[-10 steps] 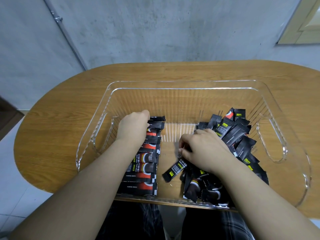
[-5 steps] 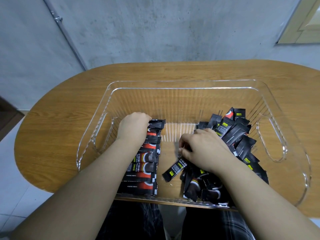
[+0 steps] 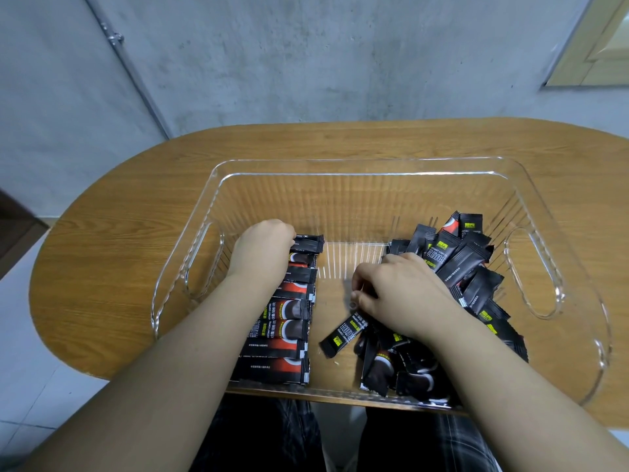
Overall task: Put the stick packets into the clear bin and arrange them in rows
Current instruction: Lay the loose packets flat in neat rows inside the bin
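Looking down from my head camera, I see a clear bin (image 3: 374, 166) sitting on a rounded wooden table (image 3: 136, 212), with both my bare arms reaching into it. All the black stick packets I can see are already inside the bin, so that part of the task looks done; the arranging is only partly finished. Along the bin's left side, one neat row (image 3: 286, 318) of packets lies stacked front to back, each turned crosswise. My left hand (image 3: 263, 248) rests at the far end of that row, fingers curled down onto the farthest packet (image 3: 308, 244); whether it pinches or just presses, I cannot tell. On the right, a loose pile (image 3: 466, 277) of packets lies jumbled at all angles, still unsorted. My right hand (image 3: 398, 291) sits on this pile, fingers curled and bunched, apparently pinching one tilted packet (image 3: 343, 333) at its near edge. I judge less than half is arranged, with the middle floor bare.
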